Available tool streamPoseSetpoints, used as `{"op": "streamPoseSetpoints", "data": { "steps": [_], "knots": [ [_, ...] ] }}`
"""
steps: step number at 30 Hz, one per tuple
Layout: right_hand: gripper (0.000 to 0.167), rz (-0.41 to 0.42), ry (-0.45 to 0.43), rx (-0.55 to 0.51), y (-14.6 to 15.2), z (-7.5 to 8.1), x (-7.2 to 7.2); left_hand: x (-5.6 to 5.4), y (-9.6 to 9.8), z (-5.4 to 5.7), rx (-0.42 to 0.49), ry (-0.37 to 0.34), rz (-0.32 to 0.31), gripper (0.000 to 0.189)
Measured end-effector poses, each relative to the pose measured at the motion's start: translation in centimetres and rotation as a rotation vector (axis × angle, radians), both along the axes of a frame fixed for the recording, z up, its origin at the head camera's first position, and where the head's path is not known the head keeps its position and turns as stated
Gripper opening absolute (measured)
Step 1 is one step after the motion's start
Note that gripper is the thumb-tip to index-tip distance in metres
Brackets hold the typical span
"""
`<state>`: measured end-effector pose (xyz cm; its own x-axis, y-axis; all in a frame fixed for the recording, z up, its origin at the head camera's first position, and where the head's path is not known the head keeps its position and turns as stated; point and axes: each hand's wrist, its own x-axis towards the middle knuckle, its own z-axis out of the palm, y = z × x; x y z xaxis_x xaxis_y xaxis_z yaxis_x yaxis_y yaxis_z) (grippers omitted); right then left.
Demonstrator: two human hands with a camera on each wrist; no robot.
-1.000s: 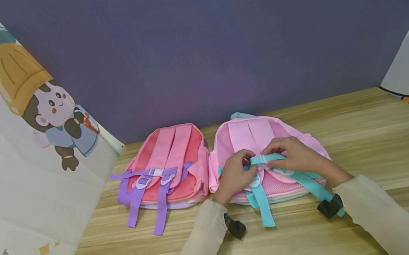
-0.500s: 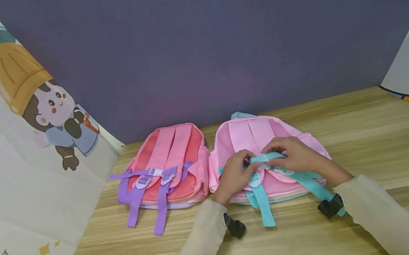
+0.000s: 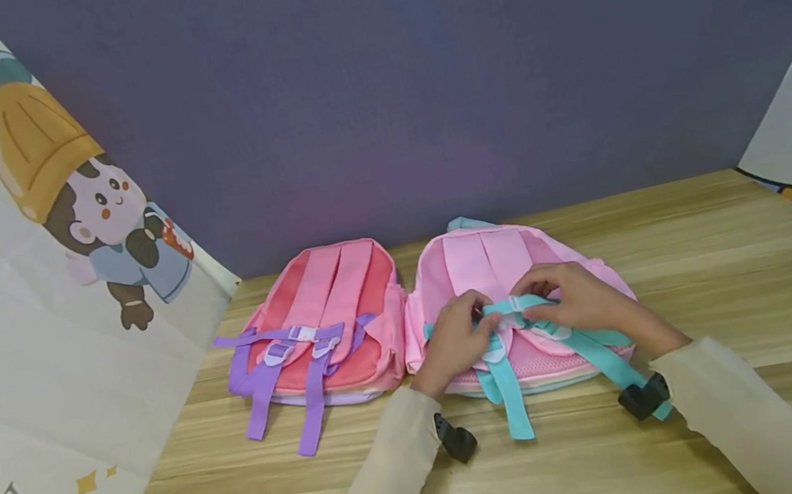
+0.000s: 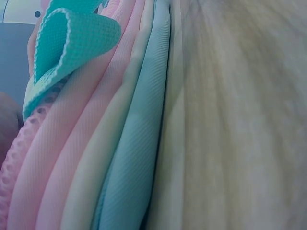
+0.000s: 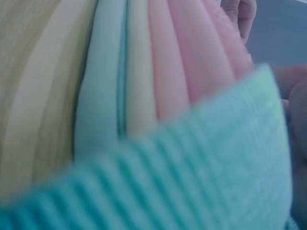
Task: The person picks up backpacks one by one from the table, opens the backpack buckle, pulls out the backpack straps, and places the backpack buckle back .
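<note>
A light pink backpack (image 3: 434, 263) lies back side up, its turquoise straps trailing toward the front. Across its middle runs a turquoise chest strap (image 3: 495, 310) bearing a small pale slider (image 3: 515, 304). My left hand (image 3: 453, 344) pinches the strap left of the slider. With thumb and fingers, my right hand (image 3: 581, 298) holds it on the right. The left wrist view shows a looped turquoise webbing end (image 4: 91, 40) above the layered pink and blue side. In the right wrist view, a blurred turquoise strap (image 5: 192, 167) hides much of the bag.
A coral-pink backpack (image 3: 363, 282) with purple straps (image 3: 310, 413) lies against the pink one on the left, its white buckle (image 3: 304, 334) fastened. Both rest on a wood-grain table (image 3: 536, 474). A dark wall panel (image 3: 395, 102) stands behind, a printed cloth (image 3: 5, 320) at left.
The pale slider has shifted a little to the right along the chest strap. My right hand has edged slightly right and my left thumb now lies over the strap. Both bags stay put.
</note>
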<state>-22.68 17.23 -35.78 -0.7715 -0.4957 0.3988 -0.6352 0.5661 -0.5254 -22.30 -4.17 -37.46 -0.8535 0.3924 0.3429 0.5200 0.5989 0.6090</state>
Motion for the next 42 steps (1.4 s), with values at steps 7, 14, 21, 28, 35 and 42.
{"op": "streamPoseSetpoints", "data": {
  "steps": [7,14,21,28,35,42],
  "knots": [
    [0.023,-0.017,0.014,-0.003,0.3,0.3,-0.1,0.0,0.0,-0.1,0.001,0.001,0.017,0.012],
    [0.023,-0.008,0.045,-0.012,0.7,0.4,0.0,0.0,0.1,-0.2,-0.006,-0.003,0.021,0.011],
    [0.022,-0.015,0.032,0.000,0.9,0.5,0.0,0.0,0.1,-0.1,-0.001,0.004,0.020,0.011],
    [0.023,-0.041,-0.004,0.022,1.1,0.4,-0.2,0.1,0.1,0.0,-0.006,-0.001,0.016,0.012],
    [0.024,-0.048,-0.034,0.028,1.3,0.4,-0.2,0.1,0.1,0.0,-0.015,0.000,0.022,0.012],
    [0.023,-0.036,-0.030,0.037,1.6,0.6,-0.3,0.2,0.1,0.1,-0.003,-0.005,0.019,0.012]
  ]
}}
